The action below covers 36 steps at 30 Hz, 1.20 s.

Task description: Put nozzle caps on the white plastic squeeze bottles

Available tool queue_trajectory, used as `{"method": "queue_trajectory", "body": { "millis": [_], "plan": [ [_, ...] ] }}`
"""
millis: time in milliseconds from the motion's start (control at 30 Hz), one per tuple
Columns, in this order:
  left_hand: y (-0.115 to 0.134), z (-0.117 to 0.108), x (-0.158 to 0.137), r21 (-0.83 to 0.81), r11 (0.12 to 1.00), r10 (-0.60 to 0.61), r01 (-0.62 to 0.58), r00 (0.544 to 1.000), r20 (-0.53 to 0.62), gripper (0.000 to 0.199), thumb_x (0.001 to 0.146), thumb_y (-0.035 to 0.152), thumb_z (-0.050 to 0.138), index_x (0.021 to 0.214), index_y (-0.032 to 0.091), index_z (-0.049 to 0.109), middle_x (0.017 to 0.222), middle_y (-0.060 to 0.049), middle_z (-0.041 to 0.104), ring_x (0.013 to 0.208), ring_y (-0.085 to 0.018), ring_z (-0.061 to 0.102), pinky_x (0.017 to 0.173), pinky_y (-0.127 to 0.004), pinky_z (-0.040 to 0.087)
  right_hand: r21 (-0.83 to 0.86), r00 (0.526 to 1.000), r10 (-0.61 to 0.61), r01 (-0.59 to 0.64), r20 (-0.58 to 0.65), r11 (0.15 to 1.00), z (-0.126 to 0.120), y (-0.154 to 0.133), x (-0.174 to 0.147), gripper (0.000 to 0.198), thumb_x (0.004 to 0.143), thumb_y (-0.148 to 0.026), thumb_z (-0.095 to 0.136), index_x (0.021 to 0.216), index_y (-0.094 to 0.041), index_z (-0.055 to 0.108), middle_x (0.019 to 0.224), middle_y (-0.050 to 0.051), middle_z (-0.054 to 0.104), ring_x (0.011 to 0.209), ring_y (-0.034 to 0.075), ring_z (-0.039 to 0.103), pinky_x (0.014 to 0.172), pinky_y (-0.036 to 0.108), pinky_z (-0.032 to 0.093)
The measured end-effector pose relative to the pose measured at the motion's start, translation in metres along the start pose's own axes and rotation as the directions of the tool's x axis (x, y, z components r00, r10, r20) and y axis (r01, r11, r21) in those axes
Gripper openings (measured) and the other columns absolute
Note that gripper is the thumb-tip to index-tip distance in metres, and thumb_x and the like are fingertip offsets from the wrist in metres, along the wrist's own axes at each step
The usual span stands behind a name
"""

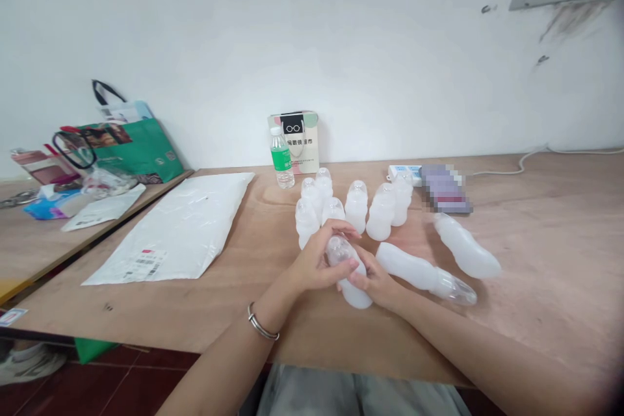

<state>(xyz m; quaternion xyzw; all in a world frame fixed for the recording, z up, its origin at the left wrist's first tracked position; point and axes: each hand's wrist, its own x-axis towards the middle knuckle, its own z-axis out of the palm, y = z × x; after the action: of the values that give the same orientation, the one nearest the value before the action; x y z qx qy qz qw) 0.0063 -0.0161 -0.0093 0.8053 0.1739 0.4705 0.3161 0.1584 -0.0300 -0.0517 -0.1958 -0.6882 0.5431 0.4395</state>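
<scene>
Both hands are closed around one milky-white baby bottle (pixel 356 295) with a clear domed cap, held above the table's near part and tilted slightly. My left hand (pixel 322 261), with a silver bangle at the wrist, wraps the capped end from the left. Against the bottle's right side lies my right hand (pixel 379 281), its thumb across the body near the left thumb. Just beyond, several similar capped bottles (pixel 357 208) stand upright. Two more lie on their sides to the right: a capped bottle (pixel 409 268) and another bottle (pixel 470 250) farther off.
A white mailing bag (pixel 180 227) lies flat on the wooden table (pixel 263 234). At the wall stand a green-labelled water bottle (pixel 283 159) and a paper gift bag (pixel 308 143). A pixelated purple item (pixel 446 188) and a white power strip (pixel 404 174) are back right; a green shopping bag (pixel 153 149) is left.
</scene>
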Motion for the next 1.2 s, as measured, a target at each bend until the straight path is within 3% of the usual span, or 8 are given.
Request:
{"method": "queue_trajectory", "body": {
  "millis": [100, 167, 367, 500, 700, 900, 1033, 1200],
  "plan": [
    [-0.003, 0.01, -0.001, -0.25, 0.967, -0.055, 0.057, 0.998, 0.013, 0.044, 0.083, 0.045, 0.057, 0.116, 0.018, 0.044, 0.11, -0.012, 0.06, 0.106, -0.023, 0.058, 0.091, -0.04, 0.047, -0.133, 0.997, -0.072, 0.066, -0.042, 0.989, 0.0, -0.003, 0.0, 0.05, 0.081, -0.057, 0.055, 0.112, -0.018, 0.052, 0.096, 0.009, 0.065, 0.082, 0.021, 0.063, 0.07, 0.035, 0.052],
    [-0.005, 0.014, -0.002, -0.315, 0.943, -0.095, 0.103, 0.995, 0.041, 0.049, 0.082, 0.052, 0.057, 0.115, 0.018, 0.045, 0.111, -0.013, 0.06, 0.106, -0.024, 0.058, 0.09, -0.041, 0.047, -0.215, 0.992, -0.107, 0.091, -0.066, 0.972, 0.001, -0.006, 0.0, 0.045, 0.081, -0.053, 0.057, 0.11, -0.019, 0.054, 0.104, 0.01, 0.064, 0.093, 0.025, 0.062, 0.077, 0.038, 0.052],
    [-0.01, 0.019, -0.005, -0.262, 0.959, -0.082, 0.105, 0.992, 0.096, 0.056, 0.076, 0.058, 0.059, 0.112, 0.017, 0.053, 0.113, -0.013, 0.06, 0.101, -0.027, 0.06, 0.087, -0.042, 0.049, -0.295, 0.957, -0.262, 0.215, -0.128, 0.931, 0.005, -0.005, -0.002, 0.029, 0.075, -0.043, 0.059, 0.096, -0.023, 0.054, 0.082, 0.006, 0.064, 0.073, 0.024, 0.062, 0.062, 0.037, 0.052],
    [-0.011, 0.024, -0.006, -0.22, 0.972, -0.074, 0.079, 0.997, 0.034, 0.052, 0.078, 0.059, 0.055, 0.108, 0.016, 0.054, 0.103, -0.012, 0.063, 0.091, -0.024, 0.062, 0.081, -0.04, 0.051, -0.379, 0.934, -0.3, 0.209, -0.197, 0.901, 0.008, 0.0, -0.002, 0.029, 0.075, -0.045, 0.056, 0.092, -0.022, 0.054, 0.077, 0.005, 0.063, 0.067, 0.023, 0.061, 0.06, 0.037, 0.052],
    [-0.012, 0.029, -0.004, -0.181, 0.981, -0.087, 0.067, 0.99, -0.108, 0.045, 0.085, 0.056, 0.046, 0.096, 0.014, 0.059, 0.091, -0.009, 0.064, 0.082, -0.021, 0.061, 0.076, -0.036, 0.05, -0.398, 0.928, -0.267, 0.149, -0.259, 0.905, 0.009, 0.005, 0.002, 0.043, 0.081, -0.055, 0.05, 0.104, -0.02, 0.051, 0.087, 0.008, 0.065, 0.079, 0.025, 0.065, 0.068, 0.038, 0.055],
    [-0.014, 0.03, -0.002, -0.222, 0.969, -0.146, 0.11, 0.977, -0.153, 0.045, 0.086, 0.057, 0.044, 0.093, 0.015, 0.059, 0.089, -0.008, 0.066, 0.081, -0.02, 0.061, 0.076, -0.036, 0.05, -0.394, 0.928, -0.224, 0.094, -0.299, 0.914, 0.01, 0.007, 0.005, 0.051, 0.081, -0.063, 0.048, 0.107, -0.02, 0.051, 0.096, 0.01, 0.065, 0.088, 0.026, 0.064, 0.076, 0.04, 0.055],
    [-0.011, 0.027, 0.0, -0.281, 0.954, -0.146, 0.102, 0.979, -0.141, 0.041, 0.088, 0.053, 0.044, 0.092, 0.015, 0.059, 0.092, -0.009, 0.067, 0.086, -0.02, 0.063, 0.079, -0.036, 0.051, -0.318, 0.934, -0.171, 0.066, -0.312, 0.946, 0.01, 0.007, 0.005, 0.051, 0.082, -0.061, 0.05, 0.111, -0.019, 0.049, 0.098, 0.011, 0.065, 0.092, 0.027, 0.064, 0.078, 0.04, 0.054],
    [-0.008, 0.02, -0.002, -0.288, 0.956, -0.093, 0.063, 0.992, -0.09, 0.035, 0.083, 0.05, 0.055, 0.091, 0.016, 0.058, 0.103, -0.01, 0.067, 0.093, -0.021, 0.064, 0.083, -0.037, 0.051, -0.312, 0.96, -0.151, 0.072, -0.235, 0.947, 0.006, 0.006, 0.002, 0.054, 0.079, -0.065, 0.051, 0.108, -0.019, 0.052, 0.101, 0.011, 0.065, 0.094, 0.028, 0.063, 0.08, 0.041, 0.053]
  ]
}}
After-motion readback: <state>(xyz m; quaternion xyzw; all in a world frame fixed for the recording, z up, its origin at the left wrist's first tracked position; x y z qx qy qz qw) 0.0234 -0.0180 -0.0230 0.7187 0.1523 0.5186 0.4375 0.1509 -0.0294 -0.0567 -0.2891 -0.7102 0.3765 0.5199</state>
